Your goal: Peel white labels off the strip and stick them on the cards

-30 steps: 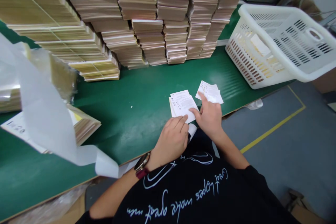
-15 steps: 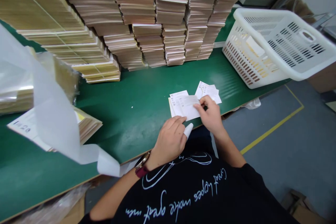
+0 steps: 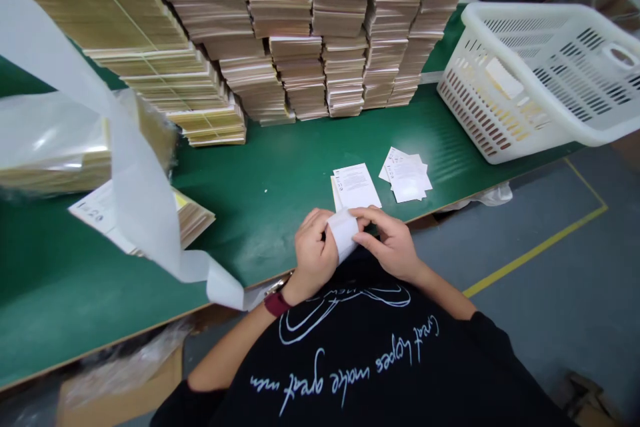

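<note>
Just in front of my body, at the table's near edge, both hands grip a white paper card (image 3: 344, 235). My left hand (image 3: 316, 250) is closed on the card's left side. On its right edge, my right hand (image 3: 387, 240) pinches it between thumb and fingers. Beyond them on the green table lies a small overlapping pile of white printed cards (image 3: 356, 185) with handwritten marks. To its right is a second, fanned-out pile of similar cards (image 3: 410, 177). What is printed on the held card cannot be made out.
Tall stacks of cards (image 3: 290, 0) line the back. A white plastic basket (image 3: 525, 80) stands at the right. At the left are a curling white strip (image 3: 145, 200), a marked bundle of cards (image 3: 195, 223) and a plastic-wrapped bundle (image 3: 55, 140).
A card has come up off the table toward my body, now between both hands. My left hand has closed on it. The right-hand pile shows another card on top.
</note>
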Action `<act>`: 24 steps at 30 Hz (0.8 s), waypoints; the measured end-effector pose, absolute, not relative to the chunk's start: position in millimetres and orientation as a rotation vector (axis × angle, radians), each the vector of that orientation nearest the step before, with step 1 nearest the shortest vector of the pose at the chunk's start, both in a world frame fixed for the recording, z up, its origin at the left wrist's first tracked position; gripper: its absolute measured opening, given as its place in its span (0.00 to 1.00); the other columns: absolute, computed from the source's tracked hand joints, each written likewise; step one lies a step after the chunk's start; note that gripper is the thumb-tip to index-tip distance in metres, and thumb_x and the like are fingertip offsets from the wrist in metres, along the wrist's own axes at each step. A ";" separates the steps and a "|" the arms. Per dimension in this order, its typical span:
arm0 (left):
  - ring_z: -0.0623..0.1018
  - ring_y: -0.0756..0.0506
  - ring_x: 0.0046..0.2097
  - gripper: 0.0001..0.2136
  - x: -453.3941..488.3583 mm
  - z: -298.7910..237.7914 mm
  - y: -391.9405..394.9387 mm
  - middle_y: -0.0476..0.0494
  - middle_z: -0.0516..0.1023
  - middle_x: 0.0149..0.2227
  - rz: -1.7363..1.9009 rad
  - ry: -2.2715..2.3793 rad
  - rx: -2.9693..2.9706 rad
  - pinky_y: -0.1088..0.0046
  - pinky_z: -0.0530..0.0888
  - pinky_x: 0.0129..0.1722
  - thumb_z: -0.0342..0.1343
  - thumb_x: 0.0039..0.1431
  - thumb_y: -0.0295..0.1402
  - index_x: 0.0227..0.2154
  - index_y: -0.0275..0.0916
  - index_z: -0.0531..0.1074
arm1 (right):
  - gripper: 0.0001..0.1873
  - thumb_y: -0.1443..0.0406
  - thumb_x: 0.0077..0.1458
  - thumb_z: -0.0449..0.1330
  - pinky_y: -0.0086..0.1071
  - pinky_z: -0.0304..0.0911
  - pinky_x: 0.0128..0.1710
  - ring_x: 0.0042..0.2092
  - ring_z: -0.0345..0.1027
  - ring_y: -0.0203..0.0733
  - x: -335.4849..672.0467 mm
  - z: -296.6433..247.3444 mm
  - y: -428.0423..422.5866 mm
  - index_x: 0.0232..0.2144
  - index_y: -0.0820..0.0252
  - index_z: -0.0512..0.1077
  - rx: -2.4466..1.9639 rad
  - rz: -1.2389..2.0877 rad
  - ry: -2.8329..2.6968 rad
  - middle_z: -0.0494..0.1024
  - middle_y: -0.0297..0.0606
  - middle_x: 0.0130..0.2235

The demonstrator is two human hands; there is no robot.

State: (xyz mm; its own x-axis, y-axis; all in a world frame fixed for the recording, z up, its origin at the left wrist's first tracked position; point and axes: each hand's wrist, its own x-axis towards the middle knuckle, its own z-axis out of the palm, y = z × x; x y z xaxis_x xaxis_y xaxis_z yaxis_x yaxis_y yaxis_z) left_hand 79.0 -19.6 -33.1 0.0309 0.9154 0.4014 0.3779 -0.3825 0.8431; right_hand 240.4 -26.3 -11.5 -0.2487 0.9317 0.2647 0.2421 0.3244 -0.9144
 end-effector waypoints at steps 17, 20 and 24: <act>0.67 0.49 0.29 0.08 83.0 -34.0 -21.0 0.49 0.68 0.22 1.315 1.130 2.235 0.70 0.62 0.30 0.52 0.58 0.25 0.24 0.37 0.69 | 0.09 0.72 0.58 0.56 0.41 0.63 0.39 0.38 0.64 0.42 251.9 -25.1 -37.2 0.37 0.54 0.72 -1.037 0.310 -1.868 0.71 0.36 0.33; 0.66 0.49 0.30 0.10 83.9 -34.2 -20.6 0.49 0.68 0.23 1.261 1.197 2.264 0.70 0.63 0.30 0.51 0.59 0.25 0.22 0.37 0.68 | 0.09 0.72 0.59 0.52 0.41 0.63 0.40 0.38 0.65 0.41 257.0 -22.1 -28.4 0.36 0.54 0.68 -1.031 0.286 -1.692 0.70 0.35 0.33; 0.71 0.44 0.40 0.07 85.6 -34.8 -20.1 0.41 0.74 0.33 1.171 1.209 2.401 0.65 0.69 0.37 0.51 0.57 0.24 0.25 0.36 0.70 | 0.06 0.69 0.61 0.52 0.35 0.63 0.37 0.35 0.66 0.38 264.1 -17.7 0.0 0.35 0.54 0.67 -1.219 0.301 -1.489 0.70 0.33 0.32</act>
State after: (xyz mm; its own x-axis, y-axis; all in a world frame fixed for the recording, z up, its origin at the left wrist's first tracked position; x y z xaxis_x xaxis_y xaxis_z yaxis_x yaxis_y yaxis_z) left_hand 85.6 -20.1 -34.8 0.3478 0.7510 0.5613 0.5850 -0.6417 0.4960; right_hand 264.1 0.0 -17.7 0.1682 0.7981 0.5785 0.5112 0.4312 -0.7435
